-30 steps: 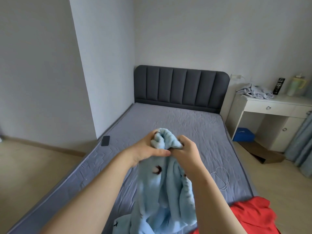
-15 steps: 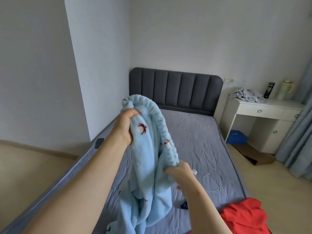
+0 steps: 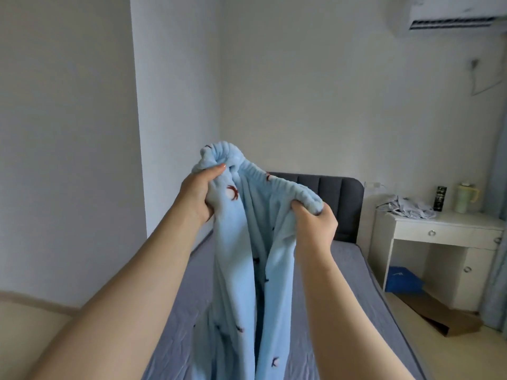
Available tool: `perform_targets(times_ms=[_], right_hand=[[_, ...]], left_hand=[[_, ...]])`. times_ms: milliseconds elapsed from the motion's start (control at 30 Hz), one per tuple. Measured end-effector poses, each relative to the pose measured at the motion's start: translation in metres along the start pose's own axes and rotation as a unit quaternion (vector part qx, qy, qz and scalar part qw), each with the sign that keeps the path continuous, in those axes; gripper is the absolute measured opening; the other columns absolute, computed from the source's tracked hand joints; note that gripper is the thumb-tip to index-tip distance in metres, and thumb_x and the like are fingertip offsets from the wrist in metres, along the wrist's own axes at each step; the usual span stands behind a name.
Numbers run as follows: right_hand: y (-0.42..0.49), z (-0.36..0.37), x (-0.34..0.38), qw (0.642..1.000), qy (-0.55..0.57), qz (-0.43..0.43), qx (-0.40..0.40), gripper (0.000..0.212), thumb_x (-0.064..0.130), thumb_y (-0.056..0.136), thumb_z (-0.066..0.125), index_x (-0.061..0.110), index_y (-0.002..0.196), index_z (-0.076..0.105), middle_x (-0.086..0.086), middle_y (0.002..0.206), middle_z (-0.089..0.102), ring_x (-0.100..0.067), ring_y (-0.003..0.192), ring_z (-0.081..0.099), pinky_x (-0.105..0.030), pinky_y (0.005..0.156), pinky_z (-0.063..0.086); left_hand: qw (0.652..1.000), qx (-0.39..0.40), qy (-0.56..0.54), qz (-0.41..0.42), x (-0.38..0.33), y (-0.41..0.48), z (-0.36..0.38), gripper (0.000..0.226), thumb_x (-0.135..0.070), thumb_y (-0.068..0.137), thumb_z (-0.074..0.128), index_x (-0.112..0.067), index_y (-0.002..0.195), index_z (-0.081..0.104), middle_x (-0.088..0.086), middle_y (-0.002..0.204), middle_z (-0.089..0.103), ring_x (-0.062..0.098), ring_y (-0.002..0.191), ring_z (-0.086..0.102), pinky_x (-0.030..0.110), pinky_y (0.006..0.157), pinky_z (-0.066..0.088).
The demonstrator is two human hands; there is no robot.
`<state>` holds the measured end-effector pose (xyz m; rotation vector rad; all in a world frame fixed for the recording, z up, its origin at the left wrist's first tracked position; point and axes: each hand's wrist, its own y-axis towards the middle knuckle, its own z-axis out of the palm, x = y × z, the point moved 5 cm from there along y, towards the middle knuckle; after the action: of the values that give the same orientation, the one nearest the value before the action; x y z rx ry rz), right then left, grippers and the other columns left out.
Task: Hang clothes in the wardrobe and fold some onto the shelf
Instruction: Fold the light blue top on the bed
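A: Above the bed [image 3: 348, 272], what holds the blue fleece garment [image 3: 238, 259]?
B: The left hand [image 3: 197, 193], fingers curled tight round its bunched ribbed edge; the right hand [image 3: 315, 226] is likewise clenched on that edge, slightly lower. The fabric hangs between the forearms.

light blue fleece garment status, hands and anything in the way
Left hand, right hand each gripping light blue fleece garment at top edge. Garment hanging above grey bed. No obstruction seen.
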<state>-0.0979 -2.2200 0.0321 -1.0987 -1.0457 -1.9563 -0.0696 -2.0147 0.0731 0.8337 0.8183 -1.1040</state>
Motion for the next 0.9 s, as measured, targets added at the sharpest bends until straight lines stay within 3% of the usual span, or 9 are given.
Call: perform_targets(times_ms=[100, 167, 300, 400, 500, 667, 767, 833, 900], right_hand=[[0.020, 0.013, 0.043, 0.998, 0.047, -0.044, -0.008, 0.007, 0.015, 0.081, 0.066, 0.019, 0.076, 0.064, 0.010, 0.069, 0.061, -0.002, 0.062, 0.055, -0.013, 0.054, 0.046], [0.035, 0.010, 0.066, 0.996, 0.055, -0.068, -0.026, 0.006, 0.016, 0.081, 0.066, 0.018, 0.076, 0.064, 0.011, 0.066, 0.059, 0.001, 0.055, 0.052, -0.008, 0.047, 0.043], [0.055, -0.016, 0.064, 0.998, 0.002, -0.045, -0.051, 0.004, 0.014, 0.081, 0.065, 0.014, 0.081, 0.061, 0.007, 0.067, 0.054, -0.005, 0.058, 0.048, -0.012, 0.045, 0.042], [0.049, -0.022, 0.033, 0.997, -0.052, 0.036, -0.033, 0.013, 0.010, 0.080, 0.065, 0.016, 0.071, 0.058, 0.003, 0.068, 0.055, -0.012, 0.063, 0.052, -0.019, 0.054, 0.042], [0.036, -0.024, 0.012, 0.994, -0.050, 0.095, 0.004, 0.004, 0.010, 0.080, 0.065, 0.007, 0.081, 0.063, 0.000, 0.071, 0.057, -0.016, 0.067, 0.054, -0.022, 0.056, 0.043], [0.041, -0.053, 0.016, 0.988, -0.018, 0.146, -0.037, 0.018, 0.023, 0.081, 0.070, 0.013, 0.072, 0.057, 0.001, 0.072, 0.056, -0.012, 0.063, 0.051, -0.024, 0.051, 0.037], [0.045, -0.063, 0.018, 0.991, -0.021, 0.117, -0.062, 0.007, 0.016, 0.086, 0.062, 0.011, 0.088, 0.059, 0.003, 0.075, 0.053, -0.009, 0.066, 0.049, -0.022, 0.053, 0.036], [0.045, -0.061, 0.015, 0.994, -0.056, 0.073, -0.053, 0.025, 0.005, 0.089, 0.049, 0.016, 0.110, 0.058, 0.004, 0.086, 0.056, -0.011, 0.074, 0.052, -0.021, 0.058, 0.039], [0.046, -0.058, 0.010, 0.993, -0.105, 0.051, -0.030, 0.050, -0.005, 0.086, 0.034, 0.023, 0.122, 0.054, 0.000, 0.105, 0.052, -0.018, 0.088, 0.051, -0.026, 0.067, 0.042]], left_hand=[[0.999, 0.030, 0.013, 0.011, -0.042, 0.007, 0.010, 0.030, -0.021, 0.082, 0.067, -0.007, 0.108, 0.060, 0.012, 0.100, 0.067, 0.022, 0.085, 0.067, 0.030, 0.065, 0.056], [0.996, 0.013, 0.082, 0.035, -0.066, 0.014, 0.004, 0.020, -0.017, 0.078, 0.072, -0.010, 0.094, 0.063, 0.011, 0.091, 0.068, 0.020, 0.071, 0.067, 0.027, 0.058, 0.055], [0.961, -0.078, 0.250, 0.090, -0.085, 0.028, -0.021, 0.024, -0.001, 0.070, 0.077, -0.013, 0.073, 0.056, 0.008, 0.078, 0.063, 0.022, 0.070, 0.061, 0.028, 0.066, 0.052], [0.943, -0.035, 0.329, 0.028, -0.061, 0.029, -0.027, 0.024, 0.011, 0.074, 0.067, -0.011, 0.080, 0.059, 0.014, 0.087, 0.063, 0.028, 0.084, 0.062, 0.039, 0.082, 0.052], [0.928, 0.035, 0.367, -0.049, -0.030, 0.025, -0.029, 0.030, 0.019, 0.076, 0.057, -0.009, 0.085, 0.061, 0.016, 0.088, 0.064, 0.033, 0.092, 0.061, 0.044, 0.089, 0.050], [0.926, 0.078, 0.365, -0.060, -0.022, 0.027, -0.050, 0.015, -0.001, 0.076, 0.072, -0.010, 0.082, 0.061, 0.006, 0.066, 0.070, 0.021, 0.070, 0.064, 0.028, 0.065, 0.052], [0.890, 0.086, 0.446, -0.032, -0.024, 0.031, -0.057, 0.019, -0.013, 0.073, 0.078, -0.010, 0.079, 0.061, 0.006, 0.076, 0.066, 0.020, 0.072, 0.061, 0.026, 0.068, 0.049], [0.851, 0.116, 0.512, -0.027, -0.019, 0.031, -0.055, 0.019, -0.012, 0.073, 0.078, -0.012, 0.080, 0.060, 0.005, 0.078, 0.061, 0.019, 0.071, 0.058, 0.025, 0.066, 0.045], [0.785, 0.158, 0.598, -0.029, -0.011, 0.029, -0.050, 0.021, -0.010, 0.074, 0.075, -0.016, 0.086, 0.059, 0.000, 0.081, 0.055, 0.016, 0.073, 0.054, 0.023, 0.064, 0.042]])
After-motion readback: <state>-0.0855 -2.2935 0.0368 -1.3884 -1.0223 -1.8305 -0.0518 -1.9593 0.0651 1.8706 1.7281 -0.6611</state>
